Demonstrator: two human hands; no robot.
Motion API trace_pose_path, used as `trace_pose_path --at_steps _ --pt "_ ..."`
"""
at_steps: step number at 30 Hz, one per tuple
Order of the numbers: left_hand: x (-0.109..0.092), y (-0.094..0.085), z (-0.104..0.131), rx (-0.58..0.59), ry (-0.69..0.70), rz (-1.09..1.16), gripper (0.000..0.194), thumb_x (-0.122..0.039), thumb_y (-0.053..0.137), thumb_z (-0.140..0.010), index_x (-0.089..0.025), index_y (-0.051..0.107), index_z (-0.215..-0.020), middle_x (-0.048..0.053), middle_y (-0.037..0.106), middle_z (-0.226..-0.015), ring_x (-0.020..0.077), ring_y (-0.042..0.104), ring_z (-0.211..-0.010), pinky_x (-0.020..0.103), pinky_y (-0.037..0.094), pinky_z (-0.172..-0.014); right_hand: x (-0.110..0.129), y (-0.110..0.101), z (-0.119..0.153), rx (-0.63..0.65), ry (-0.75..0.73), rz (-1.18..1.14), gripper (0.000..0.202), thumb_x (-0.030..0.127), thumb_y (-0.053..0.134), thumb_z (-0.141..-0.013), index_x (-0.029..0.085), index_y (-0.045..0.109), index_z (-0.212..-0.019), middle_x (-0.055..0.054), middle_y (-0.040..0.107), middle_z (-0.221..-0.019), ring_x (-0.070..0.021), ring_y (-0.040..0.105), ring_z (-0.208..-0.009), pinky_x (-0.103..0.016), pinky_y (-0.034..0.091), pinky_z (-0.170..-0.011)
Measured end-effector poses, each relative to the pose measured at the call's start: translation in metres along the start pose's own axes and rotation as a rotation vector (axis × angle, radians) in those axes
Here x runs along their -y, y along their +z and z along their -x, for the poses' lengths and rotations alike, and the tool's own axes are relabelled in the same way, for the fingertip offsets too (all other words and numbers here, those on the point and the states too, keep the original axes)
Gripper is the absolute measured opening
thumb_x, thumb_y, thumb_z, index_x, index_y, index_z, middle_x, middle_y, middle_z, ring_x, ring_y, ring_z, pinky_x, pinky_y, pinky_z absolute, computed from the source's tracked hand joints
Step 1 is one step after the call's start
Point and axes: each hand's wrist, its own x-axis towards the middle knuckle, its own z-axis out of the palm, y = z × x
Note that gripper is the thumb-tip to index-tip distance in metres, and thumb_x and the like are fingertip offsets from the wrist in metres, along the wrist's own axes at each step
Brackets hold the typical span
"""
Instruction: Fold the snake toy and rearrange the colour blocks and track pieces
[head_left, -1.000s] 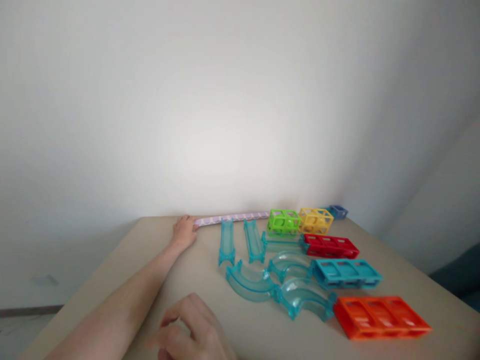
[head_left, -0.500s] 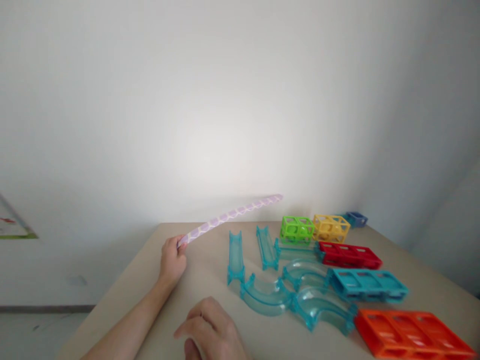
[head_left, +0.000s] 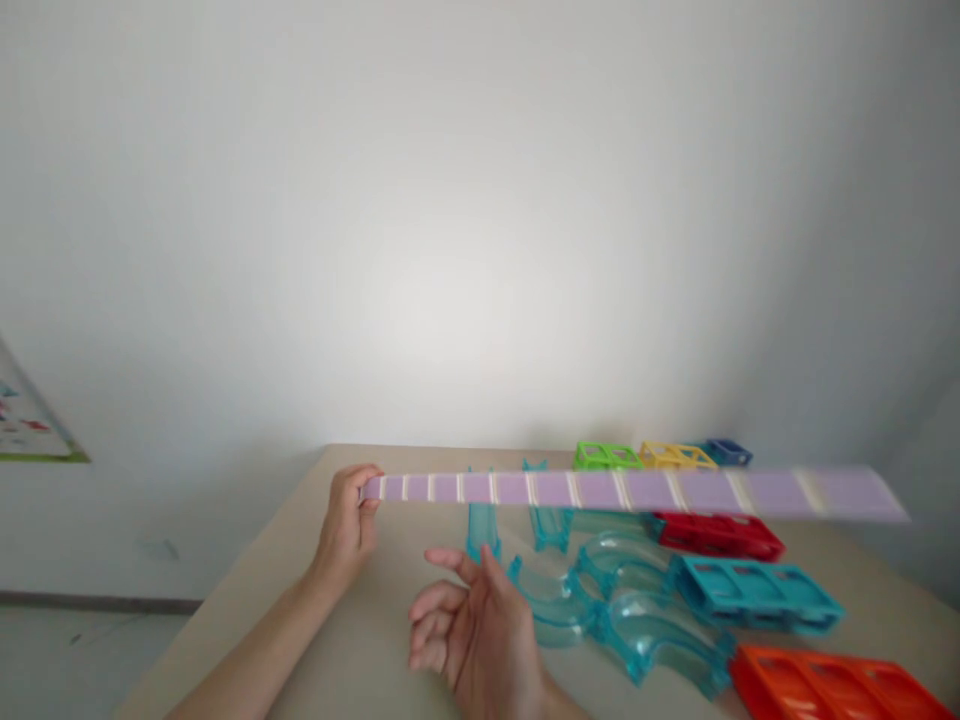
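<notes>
The left hand (head_left: 346, 520) grasps one end of the patterned lavender strip (head_left: 555, 490) between thumb and fingers; the right hand (head_left: 487, 630) is empty, palm up, fingers loosely curled. So the strip is picked up, but not set down, and only one hand has it. It stretches above the table (head_left: 397, 540) toward the right edge, its free end blurred. Beneath and beyond lie straight track pieces (head_left: 482, 525), curved track pieces (head_left: 667, 640), then red (head_left: 724, 538), blue (head_left: 757, 592) and orange frames (head_left: 840, 685), the orange one toward the near right; green (head_left: 609, 456) and yellow frames (head_left: 679, 457) sit near the far edge. Earlier, the strip lay along that far edge, then slanted upward; now it runs nearly level, and the right hand has turned palm up.
</notes>
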Motion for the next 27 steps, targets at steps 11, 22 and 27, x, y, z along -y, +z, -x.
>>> trace_pose_path --at_steps 11,22,27 --pt "-0.025 -0.012 -0.004 0.112 -0.162 0.243 0.041 -0.040 0.057 -0.086 -0.023 0.051 -0.122 0.013 0.051 -0.133 0.0269 0.049 -0.122 0.046 0.043 -0.100 0.014 0.001 0.013 0.088 0.165 0.177 0.059 0.049 0.063 -0.080 0.014 0.050 -0.125 0.003 0.067 -0.068 -0.0046 0.042 -0.025 -0.016 0.032 -0.024" --pt "-0.078 0.001 0.013 0.564 -0.857 0.995 0.036 -0.050 0.064 -0.079 -0.014 0.067 -0.078 0.001 0.058 -0.066 0.0098 0.052 -0.058 0.021 0.040 -0.055 -0.012 0.006 0.012 -0.011 0.091 0.293 0.057 0.061 0.066 -0.074 0.017 0.048 -0.106 0.006 0.060 -0.056 -0.0069 0.044 -0.023 -0.013 0.027 -0.020" --pt "-0.083 -0.003 0.010 0.626 -0.747 0.917 0.033 -0.046 0.064 -0.080 -0.013 0.065 -0.076 0.000 0.054 -0.065 0.0095 0.048 -0.060 0.020 0.037 -0.056 -0.017 0.006 0.013 -0.189 0.020 0.424 0.050 0.063 0.065 -0.072 0.017 0.048 -0.088 0.009 0.052 -0.046 -0.0079 0.041 -0.020 -0.014 0.028 -0.019"
